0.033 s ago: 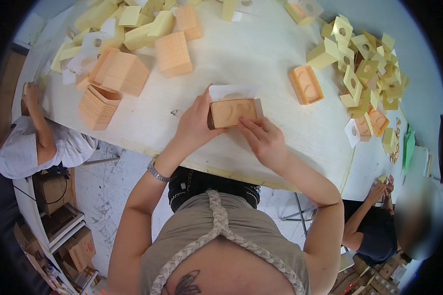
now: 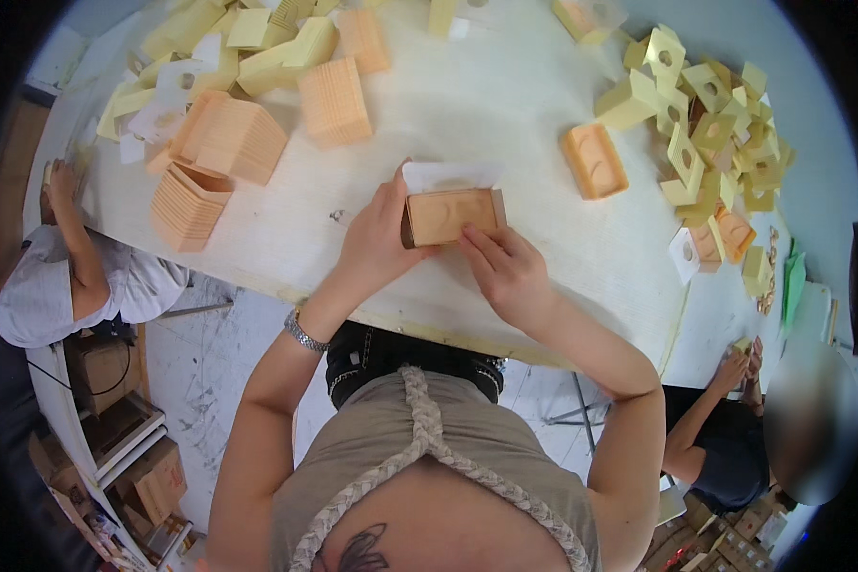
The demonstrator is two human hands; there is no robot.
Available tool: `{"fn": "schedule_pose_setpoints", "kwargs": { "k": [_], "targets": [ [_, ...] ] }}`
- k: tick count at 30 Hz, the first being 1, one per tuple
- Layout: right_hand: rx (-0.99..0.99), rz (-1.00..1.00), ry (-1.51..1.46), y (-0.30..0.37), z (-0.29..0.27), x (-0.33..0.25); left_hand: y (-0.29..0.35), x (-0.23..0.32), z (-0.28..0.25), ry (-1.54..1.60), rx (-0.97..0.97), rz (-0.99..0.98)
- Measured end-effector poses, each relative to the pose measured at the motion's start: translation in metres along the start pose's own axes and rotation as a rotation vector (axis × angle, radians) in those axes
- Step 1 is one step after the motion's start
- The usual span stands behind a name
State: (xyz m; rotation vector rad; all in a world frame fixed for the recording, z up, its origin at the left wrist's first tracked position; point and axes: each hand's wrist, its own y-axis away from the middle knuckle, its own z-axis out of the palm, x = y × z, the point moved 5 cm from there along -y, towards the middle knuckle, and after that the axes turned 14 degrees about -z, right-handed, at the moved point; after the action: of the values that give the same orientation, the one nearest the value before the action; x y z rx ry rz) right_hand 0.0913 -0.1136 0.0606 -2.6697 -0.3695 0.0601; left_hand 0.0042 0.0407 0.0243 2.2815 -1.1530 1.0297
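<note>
My left hand [image 2: 376, 231] is wrapped round the left side of a small paper box [image 2: 451, 174], its white flap standing up at the far side. Inside the box sits a peach-coloured plastic tray [image 2: 439, 214] with shallow rounded recesses. The fingers of my right hand [image 2: 511, 272] are bunched together and press on the tray's near right part; the thumb is mostly hidden. Both hands are just above the table, close to its near edge. To the right, apart from my hands, lies another peach tray [image 2: 595, 162].
Nested stacks of peach trays [image 2: 229, 138] stand on the white table [image 2: 505, 95] at left. Folded yellow boxes [image 2: 291, 57] lie at far left, and a heap of yellow boxes [image 2: 710, 133] at right. One co-worker [image 2: 71, 276] sits at left, another [image 2: 725, 429] at right.
My right fingers have shifted very slightly, and the tray looks a little more tilted in the box. Both hands keep their hold.
</note>
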Motion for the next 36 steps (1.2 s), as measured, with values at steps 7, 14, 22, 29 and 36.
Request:
{"fn": "schedule_pose_setpoints", "kwargs": {
  "k": [7, 14, 22, 29, 36],
  "targets": [
    [-0.106, 0.036, -0.080, -0.011, 0.004, -0.001, -0.002, -0.001, 0.002, -0.045, 0.032, 0.051],
    [-0.111, 0.057, -0.051, -0.019, 0.013, -0.001, -0.015, 0.027, -0.039, -0.300, -0.340, 0.072],
    [0.290, 0.550, 0.534, 0.028, -0.075, 0.118, -0.245, 0.086, -0.068, -0.370, 0.458, 0.228],
    [-0.047, 0.659, 0.708, 0.060, -0.031, 0.120, -0.286, 0.075, -0.023, -0.565, 0.231, 0.167],
    [0.163, 0.860, 0.015, 0.065, -0.050, 0.137, -0.085, 0.025, -0.028, -0.133, 0.279, 0.035]
  ]
}}
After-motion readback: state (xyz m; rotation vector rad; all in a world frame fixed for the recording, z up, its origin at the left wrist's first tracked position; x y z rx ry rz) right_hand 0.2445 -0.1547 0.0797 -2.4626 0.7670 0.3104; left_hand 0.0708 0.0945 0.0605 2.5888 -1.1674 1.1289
